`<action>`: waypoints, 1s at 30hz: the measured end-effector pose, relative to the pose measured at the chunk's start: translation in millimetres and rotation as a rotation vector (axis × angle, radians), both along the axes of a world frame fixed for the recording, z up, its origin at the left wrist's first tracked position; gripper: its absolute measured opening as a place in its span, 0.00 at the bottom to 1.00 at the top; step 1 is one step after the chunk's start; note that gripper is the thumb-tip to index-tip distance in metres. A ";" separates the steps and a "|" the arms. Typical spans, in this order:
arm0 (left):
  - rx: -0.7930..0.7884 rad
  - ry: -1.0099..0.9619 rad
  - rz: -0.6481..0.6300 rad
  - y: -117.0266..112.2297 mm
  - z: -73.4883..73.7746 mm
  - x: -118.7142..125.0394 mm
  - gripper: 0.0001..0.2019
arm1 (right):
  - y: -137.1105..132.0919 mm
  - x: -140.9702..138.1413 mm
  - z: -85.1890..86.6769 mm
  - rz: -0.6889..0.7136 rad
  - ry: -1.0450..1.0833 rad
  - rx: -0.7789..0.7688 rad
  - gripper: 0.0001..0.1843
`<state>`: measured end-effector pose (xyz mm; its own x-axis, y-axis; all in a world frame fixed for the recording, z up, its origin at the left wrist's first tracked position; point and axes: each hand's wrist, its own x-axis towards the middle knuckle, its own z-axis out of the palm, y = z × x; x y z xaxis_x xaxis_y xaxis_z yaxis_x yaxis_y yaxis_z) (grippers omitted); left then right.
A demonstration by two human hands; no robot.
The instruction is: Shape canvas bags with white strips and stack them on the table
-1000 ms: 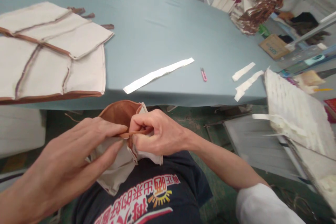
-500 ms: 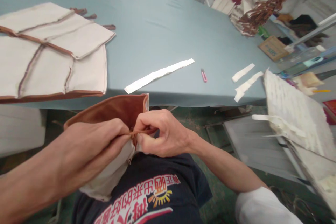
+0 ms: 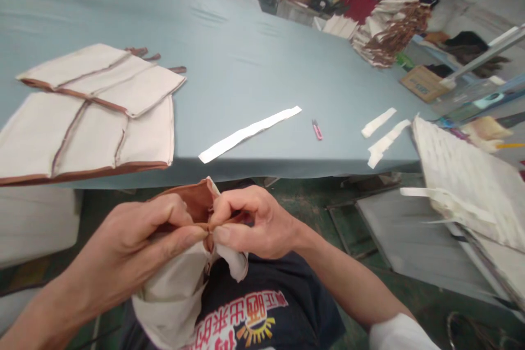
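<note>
In front of my apron, a cream and brown fabric piece (image 3: pixel 176 276), sewn like a bag, hangs from both hands. My left hand (image 3: pixel 159 229) pinches its brown edge between thumb and fingers. Right beside it, my right hand (image 3: pixel 250 221) grips the same brown strip, thumb and forefinger pressed together. The fingertips of the two hands nearly meet at a seam. Part of the brown inner side (image 3: pixel 197 200) shows above the hands. Fingers cover the exact spot being held.
Similar sewn cream pieces (image 3: pixel 102 126) lie stacked on the blue-green table (image 3: pixel 246 76) at left. A white strip (image 3: pixel 250 134), pink thread snips (image 3: pixel 317 129) and cream scraps (image 3: pixel 381 134) are on it too. A cardboard box (image 3: pixel 422 83) and a fabric pile (image 3: pixel 389 30) stand at far right.
The view has tilted up slightly, so more of the far table shows. Both hands keep their pinch on the fabric piece; its brown side has folded lower and a cream flap now hangs below my right hand.
</note>
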<state>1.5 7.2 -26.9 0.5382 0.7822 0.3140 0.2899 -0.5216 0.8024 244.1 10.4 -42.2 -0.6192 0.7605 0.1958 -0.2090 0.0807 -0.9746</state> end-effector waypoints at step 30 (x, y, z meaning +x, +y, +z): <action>-0.064 0.230 -0.033 -10.6 -1.3 -7.1 0.22 | 16.9 37.5 17.8 0.031 -0.619 0.513 0.17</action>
